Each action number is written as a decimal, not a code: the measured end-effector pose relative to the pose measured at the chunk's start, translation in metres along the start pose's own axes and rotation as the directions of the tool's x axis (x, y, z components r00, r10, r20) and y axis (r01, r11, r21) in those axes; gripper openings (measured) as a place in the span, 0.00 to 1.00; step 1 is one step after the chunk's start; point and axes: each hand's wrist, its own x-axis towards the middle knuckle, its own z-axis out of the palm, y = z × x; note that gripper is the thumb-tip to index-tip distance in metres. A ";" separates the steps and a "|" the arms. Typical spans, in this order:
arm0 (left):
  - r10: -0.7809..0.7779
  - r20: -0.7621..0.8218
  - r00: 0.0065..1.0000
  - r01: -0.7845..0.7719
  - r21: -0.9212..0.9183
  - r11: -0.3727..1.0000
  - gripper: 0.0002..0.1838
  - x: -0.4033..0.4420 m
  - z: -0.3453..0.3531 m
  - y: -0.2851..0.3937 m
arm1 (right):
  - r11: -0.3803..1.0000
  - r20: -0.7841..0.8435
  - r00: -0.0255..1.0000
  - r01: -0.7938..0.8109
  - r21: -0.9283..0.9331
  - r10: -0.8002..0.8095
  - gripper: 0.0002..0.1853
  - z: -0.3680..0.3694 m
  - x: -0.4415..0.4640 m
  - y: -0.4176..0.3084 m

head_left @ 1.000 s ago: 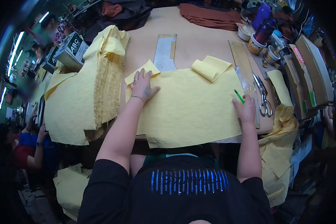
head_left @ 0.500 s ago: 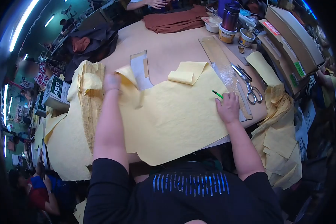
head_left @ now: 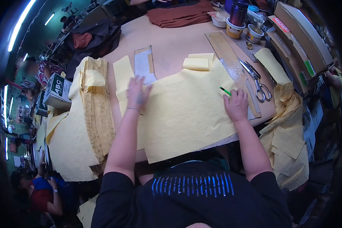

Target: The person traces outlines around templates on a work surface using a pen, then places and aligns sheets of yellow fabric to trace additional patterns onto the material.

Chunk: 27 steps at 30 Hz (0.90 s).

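A large yellow fabric piece (head_left: 186, 110) lies spread on the table before me, its far right part folded over. My left hand (head_left: 137, 93), slightly blurred, rests on its left side with fingers spread and nothing seen in them. A yellow strip of the cloth (head_left: 122, 70) reaches away beyond that hand, beside a grey template with a tan edge (head_left: 142, 62). On the fabric's right edge is my right hand (head_left: 237, 104), its fingers closed round a slim green pencil (head_left: 225, 90). Silver scissors (head_left: 257, 81) lie just right of it.
A thick stack of yellow fabric (head_left: 97, 117) stands at the left by an ABC box (head_left: 59, 89). More yellow cloth (head_left: 288, 140) hangs off the right edge. Farther back are brown cloth (head_left: 180, 15), a dark tumbler (head_left: 238, 15), tubs and cardboard boxes (head_left: 296, 41).
My left hand has moved right and nearer, from the stack's side onto the fabric. The raised left flap now lies flatter. My right hand keeps the pencil; the view has shifted slightly.
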 end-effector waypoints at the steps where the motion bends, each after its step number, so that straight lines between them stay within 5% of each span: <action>1: 0.025 0.011 1.000 -0.024 -0.098 0.995 0.25 0.002 0.005 0.018 | 1.000 0.001 1.000 0.002 0.000 -0.002 0.14 0.000 0.000 0.000; 3: -0.103 0.149 0.983 0.151 -0.359 0.921 0.25 0.027 0.013 0.047 | 1.000 -0.001 1.000 0.007 -0.005 -0.007 0.13 0.000 0.000 -0.001; 6: -0.121 0.247 0.962 0.231 -0.490 0.841 0.26 0.070 0.033 0.086 | 1.000 -0.009 1.000 0.020 0.007 -0.020 0.13 0.000 -0.001 0.000; 9: -0.165 0.375 0.912 0.316 -0.388 0.866 0.26 0.097 0.052 0.117 | 1.000 -0.006 1.000 0.019 0.023 -0.019 0.13 0.000 0.000 0.001; 13: -0.197 0.746 0.636 0.444 -0.146 0.884 0.26 0.113 0.055 0.136 | 0.998 0.007 1.000 -0.003 0.066 0.002 0.13 -0.004 0.001 0.000; 16: -0.158 0.697 0.699 0.372 -0.166 0.913 0.21 0.120 0.074 0.126 | 0.996 0.060 0.998 -0.031 0.089 0.026 0.13 -0.005 0.003 0.002; 21: -0.307 0.408 0.860 0.465 -0.374 0.803 0.18 0.163 0.102 0.087 | 0.994 0.066 0.998 -0.031 0.101 0.025 0.13 -0.005 0.004 0.001; 23: -0.452 0.505 0.736 0.665 -0.664 0.342 0.20 0.183 0.085 0.095 | 0.996 0.026 1.000 -0.018 0.085 0.016 0.12 -0.005 0.004 0.001; 26: -0.441 0.486 0.755 0.602 -0.779 0.173 0.23 0.196 0.061 0.110 | 0.996 0.037 0.999 -0.024 0.086 0.021 0.12 -0.008 0.005 0.001; 27: -0.447 0.437 0.781 0.582 -0.769 0.265 0.25 0.195 0.062 0.110 | 0.996 0.037 0.999 -0.028 0.086 0.025 0.12 -0.008 0.004 0.001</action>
